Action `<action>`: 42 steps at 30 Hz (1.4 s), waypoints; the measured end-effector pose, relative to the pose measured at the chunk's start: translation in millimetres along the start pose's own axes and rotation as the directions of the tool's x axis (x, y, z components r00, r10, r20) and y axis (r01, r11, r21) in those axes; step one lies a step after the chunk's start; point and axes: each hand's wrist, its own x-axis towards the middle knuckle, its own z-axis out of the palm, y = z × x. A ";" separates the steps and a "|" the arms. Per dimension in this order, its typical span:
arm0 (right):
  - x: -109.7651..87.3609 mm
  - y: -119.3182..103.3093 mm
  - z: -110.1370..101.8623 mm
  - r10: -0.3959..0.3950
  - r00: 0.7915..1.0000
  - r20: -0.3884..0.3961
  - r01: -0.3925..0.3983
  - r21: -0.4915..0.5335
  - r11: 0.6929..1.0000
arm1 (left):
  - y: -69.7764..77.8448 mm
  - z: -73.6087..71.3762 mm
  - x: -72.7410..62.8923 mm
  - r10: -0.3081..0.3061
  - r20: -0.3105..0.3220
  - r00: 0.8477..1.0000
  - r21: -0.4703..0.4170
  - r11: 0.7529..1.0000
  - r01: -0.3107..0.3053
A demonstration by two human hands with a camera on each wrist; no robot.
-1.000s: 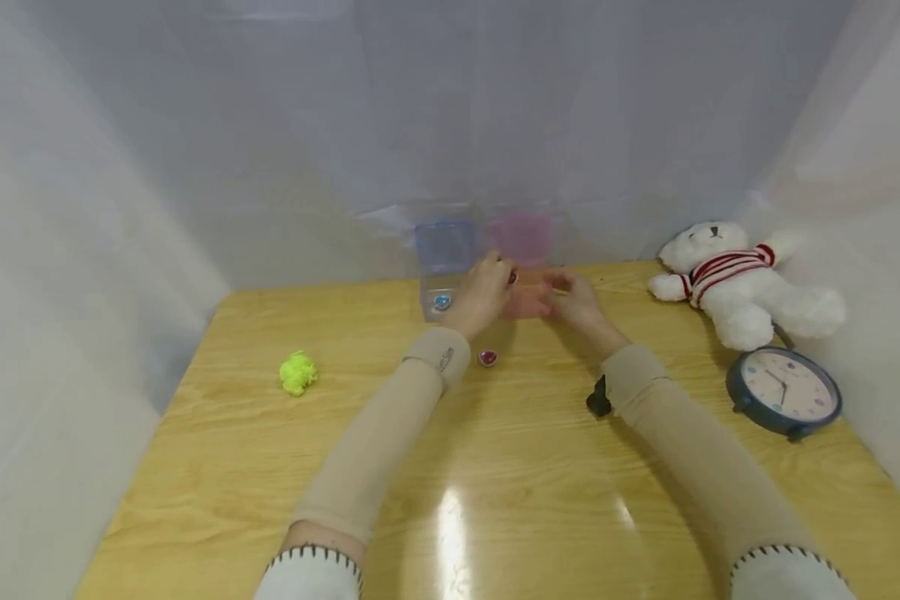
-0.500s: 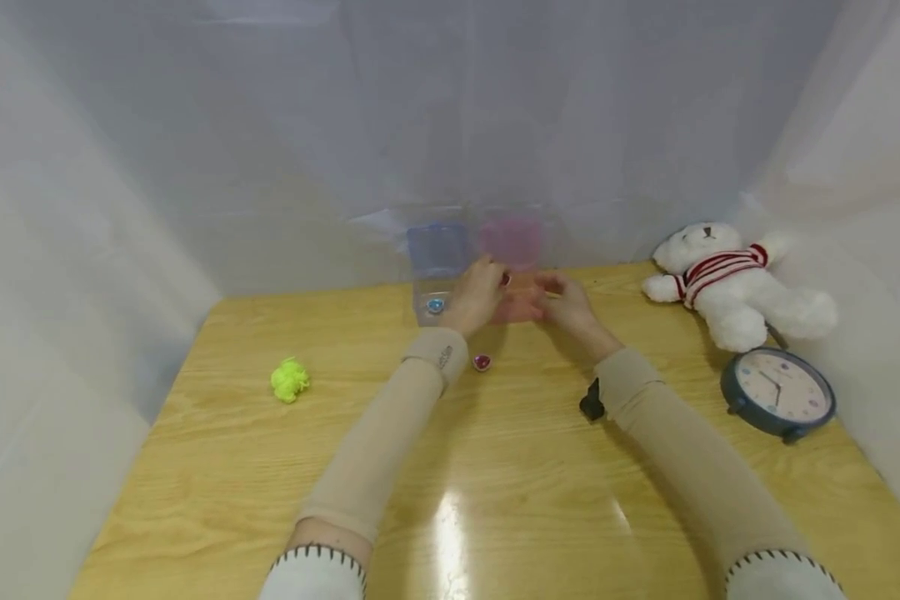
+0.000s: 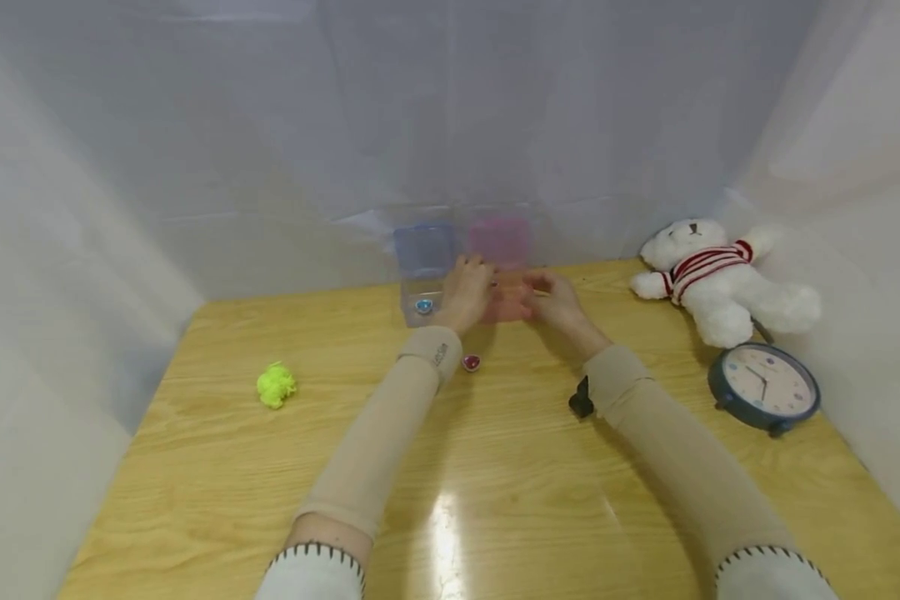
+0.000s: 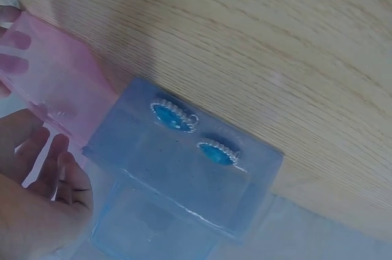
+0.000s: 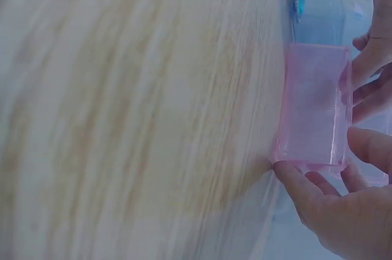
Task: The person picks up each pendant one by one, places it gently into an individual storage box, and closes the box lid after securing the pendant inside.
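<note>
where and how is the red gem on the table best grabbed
Probably pinch the red gem by opposite edges of its beaded rim, from above and slightly right: it lies low on the table, the left sleeve close on its left.

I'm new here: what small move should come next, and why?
Perhaps the left hand should let go into the pink box: a small dark thing seems to show at its fingertips, and the right hand holds the box's end.
</note>
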 end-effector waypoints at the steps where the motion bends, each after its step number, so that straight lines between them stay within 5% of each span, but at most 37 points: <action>1: 0.0 -0.6 0.8 0.003 1.000 0.003 -0.003 -0.001 1.000 | -1.5 -0.2 -0.1 -0.002 0.002 1.000 0.004 1.000 0.002; 5: -0.9 -2.3 3.6 0.022 1.000 0.006 -0.022 0.024 0.999 | -7.0 -2.2 -0.9 -0.011 0.003 1.000 -0.004 1.000 0.011; 12: -2.6 -1.2 6.5 0.116 0.993 0.023 -0.118 0.260 0.958 | -11.0 -14.4 -6.6 -0.007 -0.029 1.000 -0.062 0.998 0.005; 17: -0.5 -1.3 5.6 0.115 0.993 0.006 -0.113 0.243 0.963 | -12.2 -30.0 -16.0 -0.014 -0.077 0.997 -0.176 0.984 0.000; 23: 2.0 -1.5 0.5 0.108 0.994 0.016 -0.109 0.128 0.986 | -15.0 -43.1 -32.1 -0.025 -0.090 0.996 -0.364 0.931 -0.009; 29: 2.9 -4.0 -1.0 0.127 0.991 0.051 -0.134 0.161 0.978 | -20.1 -40.8 -50.3 0.002 -0.069 0.998 -0.486 0.874 -0.035; 42: 2.4 -5.8 1.9 0.135 0.990 0.032 -0.139 0.171 0.976 | -34.6 -35.1 -81.6 0.061 0.038 0.997 -0.422 0.906 -0.039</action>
